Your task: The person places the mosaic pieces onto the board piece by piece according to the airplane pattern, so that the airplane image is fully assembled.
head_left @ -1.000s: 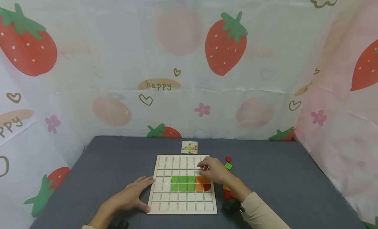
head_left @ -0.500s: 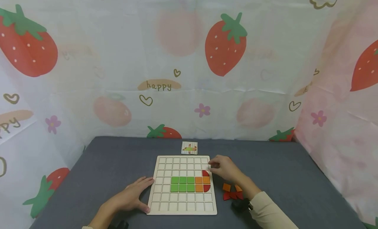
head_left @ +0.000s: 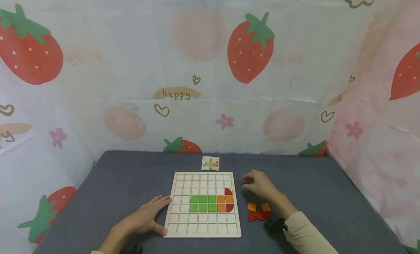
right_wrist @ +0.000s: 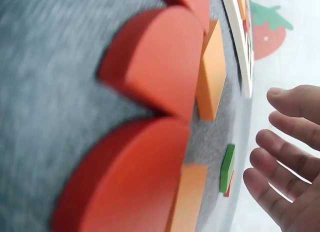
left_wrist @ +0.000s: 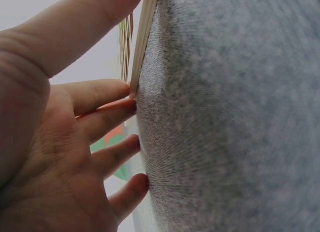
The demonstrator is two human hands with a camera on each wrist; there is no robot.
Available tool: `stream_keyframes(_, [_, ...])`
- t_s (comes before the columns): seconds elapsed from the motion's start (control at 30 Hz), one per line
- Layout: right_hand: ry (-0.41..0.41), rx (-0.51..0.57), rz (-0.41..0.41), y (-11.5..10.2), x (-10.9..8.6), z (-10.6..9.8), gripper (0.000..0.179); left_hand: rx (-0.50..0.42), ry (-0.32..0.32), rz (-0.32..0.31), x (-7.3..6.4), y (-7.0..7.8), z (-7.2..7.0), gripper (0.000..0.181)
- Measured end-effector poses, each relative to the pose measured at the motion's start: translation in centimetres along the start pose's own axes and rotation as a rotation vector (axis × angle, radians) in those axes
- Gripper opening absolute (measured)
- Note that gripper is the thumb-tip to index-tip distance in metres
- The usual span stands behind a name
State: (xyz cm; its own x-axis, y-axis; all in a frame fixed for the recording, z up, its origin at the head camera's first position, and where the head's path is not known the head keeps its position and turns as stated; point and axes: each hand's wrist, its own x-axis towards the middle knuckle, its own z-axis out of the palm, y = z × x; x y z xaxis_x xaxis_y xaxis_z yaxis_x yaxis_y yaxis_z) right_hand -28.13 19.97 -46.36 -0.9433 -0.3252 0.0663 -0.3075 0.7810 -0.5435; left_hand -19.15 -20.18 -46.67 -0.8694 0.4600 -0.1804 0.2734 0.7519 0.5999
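Note:
A pale wooden grid board (head_left: 200,229) lies on the table, with green squares (head_left: 203,199), orange squares (head_left: 221,199) and two red quarter-rounds (head_left: 228,191) set in its cells. My left hand (head_left: 146,215) rests at the board's left edge, fingers spread; in the left wrist view its fingertips (left_wrist: 131,106) meet the edge and the cloth. To the right of the board, my right hand (head_left: 260,184) hovers over the table, its fingers loosely bent around nothing. Past it, the right wrist view shows a green block (right_wrist: 227,167) with a bit of red behind; the head view hides both.
Nearer me, right of the board, lie two orange pieces (head_left: 251,206) and several red quarter-rounds (head_left: 259,216). A small pattern card (head_left: 210,163) lies behind the board. Strawberry-print cloth (head_left: 197,64) hangs behind the grey table (head_left: 311,195).
My right hand has let go of a red quarter-round in the board's right-hand column and drawn away rightward, off the board. My left hand stays in place.

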Motion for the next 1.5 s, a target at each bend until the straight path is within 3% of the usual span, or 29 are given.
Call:
stream_keyframes(0.43, [0.008, -0.031, 0.028, 1.1, -0.2, -0.5, 0.025, -0.004, 0.002, 0.007, 0.0, 0.0, 0.1, 0.101])
stream_keyframes(0.7, [0.007, -0.146, 0.057, 1.2, -0.1, -0.7, 0.021, -0.003, -0.002, 0.007, 0.1, 0.1, 0.0, 0.099])
stream_keyframes(1.5, [-0.038, -0.176, 0.061, 1.5, 0.4, -0.5, 0.015, -0.013, 0.002, 0.002, 0.0, -0.1, 0.2, 0.1])
